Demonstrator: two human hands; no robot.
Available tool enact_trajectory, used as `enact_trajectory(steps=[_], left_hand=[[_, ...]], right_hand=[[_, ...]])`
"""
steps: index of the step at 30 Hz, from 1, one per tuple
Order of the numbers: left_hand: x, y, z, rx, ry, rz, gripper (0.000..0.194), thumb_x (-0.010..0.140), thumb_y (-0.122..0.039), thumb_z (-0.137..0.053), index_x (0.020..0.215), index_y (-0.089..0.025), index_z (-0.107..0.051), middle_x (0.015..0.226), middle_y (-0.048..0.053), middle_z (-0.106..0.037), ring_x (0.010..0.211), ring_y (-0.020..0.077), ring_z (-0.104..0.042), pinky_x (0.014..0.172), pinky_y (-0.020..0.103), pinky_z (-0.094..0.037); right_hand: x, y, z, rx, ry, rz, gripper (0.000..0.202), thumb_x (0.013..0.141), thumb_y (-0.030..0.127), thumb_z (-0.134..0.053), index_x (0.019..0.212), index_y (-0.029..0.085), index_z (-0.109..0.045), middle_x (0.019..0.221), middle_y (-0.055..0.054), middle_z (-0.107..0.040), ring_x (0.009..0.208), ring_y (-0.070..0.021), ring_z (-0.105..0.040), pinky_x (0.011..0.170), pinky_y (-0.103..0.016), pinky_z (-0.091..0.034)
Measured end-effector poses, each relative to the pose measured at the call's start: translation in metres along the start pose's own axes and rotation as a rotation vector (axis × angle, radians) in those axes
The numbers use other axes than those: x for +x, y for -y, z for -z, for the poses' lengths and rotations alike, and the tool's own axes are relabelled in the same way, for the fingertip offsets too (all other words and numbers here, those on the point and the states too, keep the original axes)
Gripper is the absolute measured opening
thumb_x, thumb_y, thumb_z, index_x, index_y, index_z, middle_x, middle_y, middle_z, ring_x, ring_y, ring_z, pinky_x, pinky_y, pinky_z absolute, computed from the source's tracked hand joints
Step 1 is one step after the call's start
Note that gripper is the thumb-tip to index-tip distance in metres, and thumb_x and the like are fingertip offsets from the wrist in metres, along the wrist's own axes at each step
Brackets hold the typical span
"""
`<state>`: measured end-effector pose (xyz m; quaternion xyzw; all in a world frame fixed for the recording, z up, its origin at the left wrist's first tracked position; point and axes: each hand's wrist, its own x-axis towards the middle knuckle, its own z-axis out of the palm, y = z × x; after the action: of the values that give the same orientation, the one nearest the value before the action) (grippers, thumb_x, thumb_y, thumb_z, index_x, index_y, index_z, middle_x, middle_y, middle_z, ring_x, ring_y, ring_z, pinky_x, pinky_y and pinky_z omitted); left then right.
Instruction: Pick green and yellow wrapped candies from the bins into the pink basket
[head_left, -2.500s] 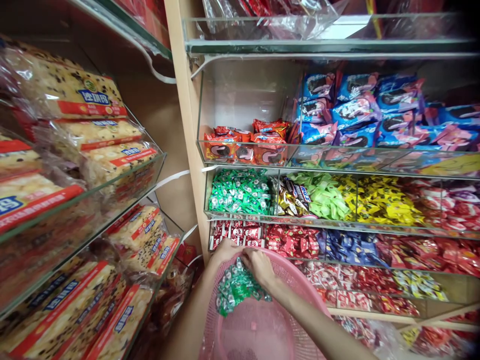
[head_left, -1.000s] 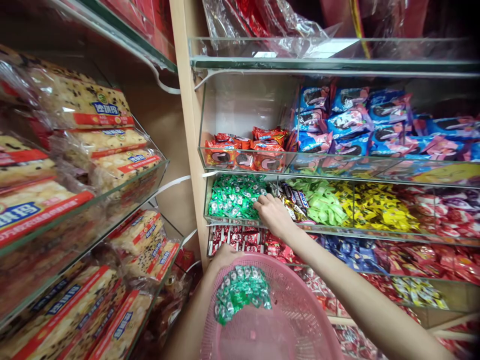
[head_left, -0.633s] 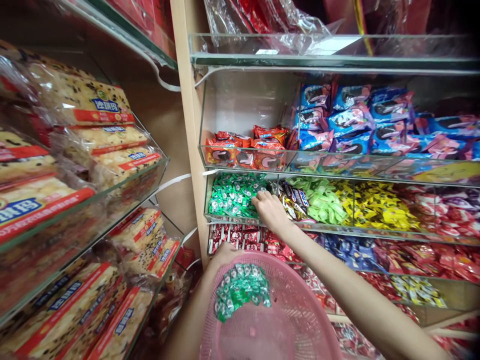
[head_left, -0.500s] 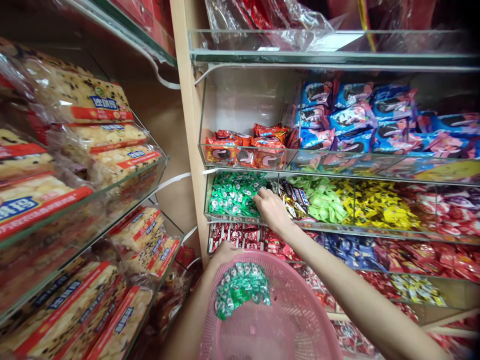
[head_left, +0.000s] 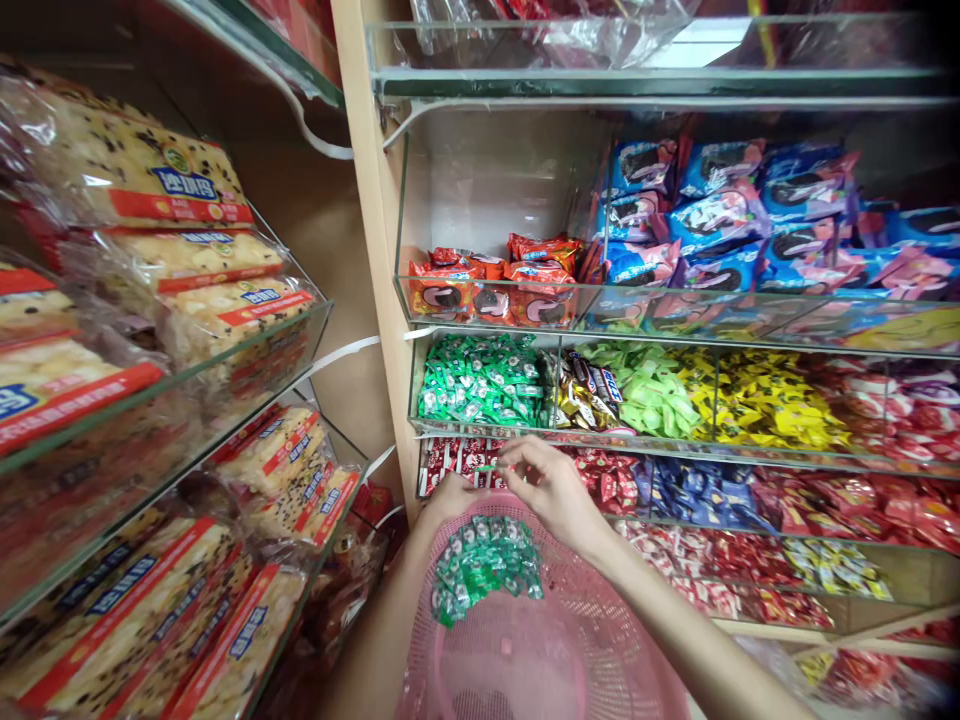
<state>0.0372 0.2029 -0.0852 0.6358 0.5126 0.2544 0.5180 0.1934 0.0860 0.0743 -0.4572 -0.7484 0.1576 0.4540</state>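
Observation:
My left hand (head_left: 453, 497) grips the far-left rim of a pink plastic basket (head_left: 630, 620). A cluster of green-wrapped candies (head_left: 487, 568) lies inside the basket near its far side. My right hand (head_left: 546, 485) is over the far rim, its thumb and fingers pinched together close to my left fingertips. A small green wrapper (head_left: 486, 468) shows between the two hands, at the right fingertips. Behind them, a glass bin on the shelf holds many green-wrapped candies (head_left: 480, 385).
Beside the green bin are brown-and-gold bars (head_left: 589, 390), light green packets (head_left: 649, 388) and yellow packets (head_left: 765, 400). Red and blue snack packs (head_left: 716, 225) fill the shelf above. Glass-edged shelves of wrapped pastries (head_left: 180, 180) stand close on the left. A wooden post (head_left: 375, 230) separates the shelves.
My right hand has moved from the green candy bin down and back to the basket's far rim, with a green wrapper at its fingertips. The view has shifted slightly.

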Motion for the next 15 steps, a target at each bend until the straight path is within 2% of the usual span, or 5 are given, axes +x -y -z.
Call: enact_trajectory(steps=[4,6,10,15], left_hand=[[-0.002,-0.002,0.000,0.076,0.002,-0.058,0.057,0.044,-0.065,-0.071,0.042,-0.015,-0.045,0.046,-0.006,-0.027,0.051,0.0066,-0.024,0.051,0.025,-0.015],[-0.003,-0.002,-0.001,0.102,-0.005,-0.063,0.060,0.048,-0.070,-0.067,0.043,-0.016,-0.039,0.047,-0.006,-0.025,0.049,0.0061,-0.022,0.051,0.025,-0.012],[-0.004,-0.003,-0.002,0.157,0.010,-0.053,0.062,0.051,-0.074,-0.061,0.045,-0.018,-0.036,0.047,-0.006,-0.023,0.048,0.0062,-0.021,0.049,0.026,-0.011],[-0.001,-0.001,-0.001,0.222,-0.001,-0.074,0.059,0.056,-0.071,-0.059,0.045,-0.018,-0.034,0.049,-0.006,-0.023,0.049,0.0064,-0.021,0.049,0.026,-0.010]], right_hand=[[-0.025,-0.039,-0.025,0.184,0.102,-0.279,0.004,0.072,0.020,-0.053,0.071,0.018,-0.055,0.060,0.003,-0.053,0.054,-0.0107,-0.048,0.052,-0.021,-0.038],[-0.034,-0.061,-0.033,0.218,0.132,-0.369,0.001,0.068,0.019,-0.052,0.068,0.018,-0.052,0.055,0.005,-0.049,0.051,-0.0096,-0.044,0.049,-0.020,-0.035],[-0.042,-0.095,-0.045,0.176,0.170,-0.367,0.003,0.067,0.017,-0.048,0.065,0.017,-0.050,0.057,0.005,-0.049,0.052,-0.0092,-0.044,0.051,-0.020,-0.036],[-0.041,-0.112,-0.059,0.017,0.269,-0.369,0.016,0.072,0.014,-0.044,0.063,0.015,-0.057,0.055,0.003,-0.051,0.053,-0.0102,-0.046,0.052,-0.020,-0.035]])
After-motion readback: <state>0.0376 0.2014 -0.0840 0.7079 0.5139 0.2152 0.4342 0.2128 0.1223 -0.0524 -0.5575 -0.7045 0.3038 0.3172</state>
